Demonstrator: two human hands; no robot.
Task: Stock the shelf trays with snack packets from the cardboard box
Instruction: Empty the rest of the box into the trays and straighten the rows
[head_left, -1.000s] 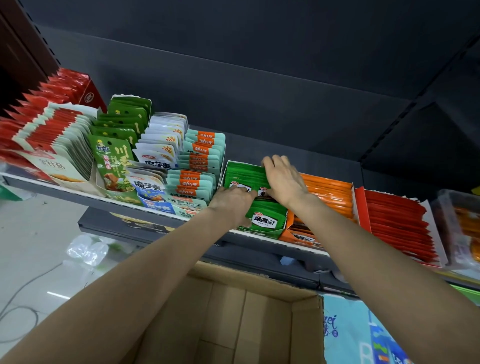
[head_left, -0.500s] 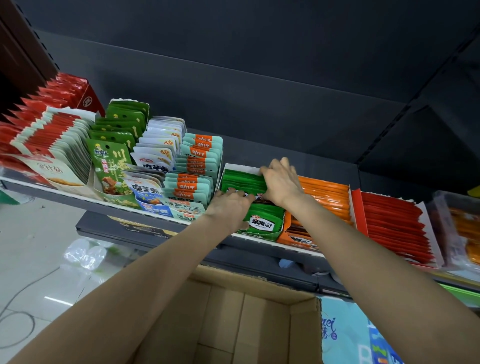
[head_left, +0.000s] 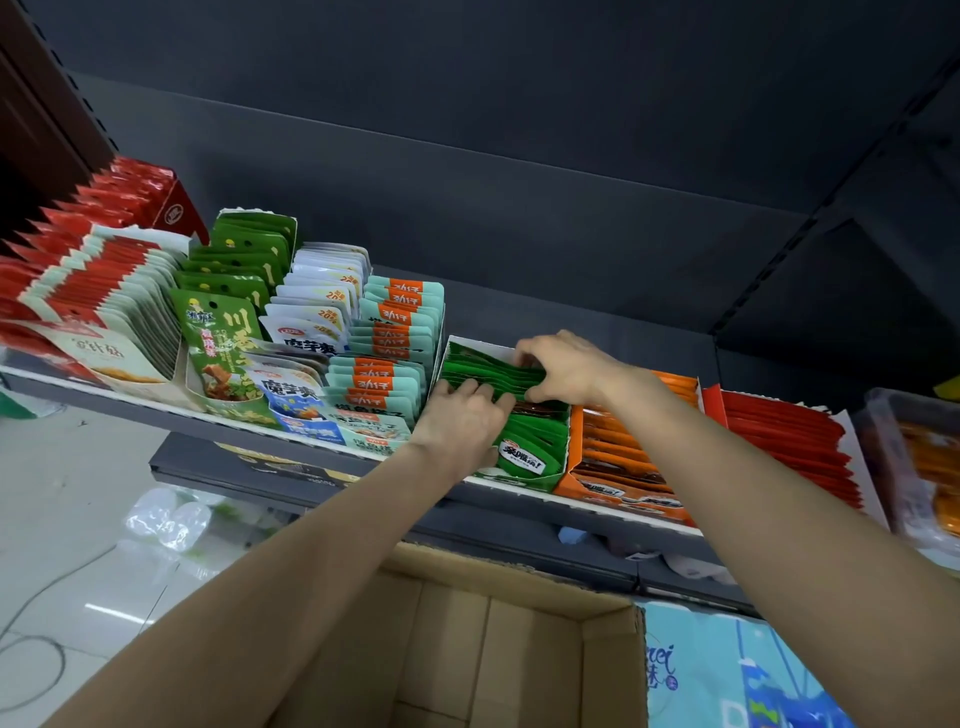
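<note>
**Green packets being handled in the shelf tray**

Both hands are seen in the green tray (head_left: 540, 480) on the shelf (head_left: 156, 410). The left hand (head_left: 462, 423) is curled, and its fingertips are pressed into the row of green packets (head_left: 488, 370). The right hand (head_left: 563, 366) is curled over the back of the same row, and the shiny, thin packets are pinched from above. On the front packet (head_left: 522, 460) a white label with bold black Chinese writing can be seen. Just beside it an orange tray (head_left: 623, 488) is filled with flat orange packets, and then a red tray (head_left: 789, 441). To the left, teal packets (head_left: 395, 332) with orange labels are stood in rows — also white packets (head_left: 311, 325) marked "20%". The cardboard box (head_left: 519, 649) is held below the shelf — plain brown inside, with its flaps open.
</note>
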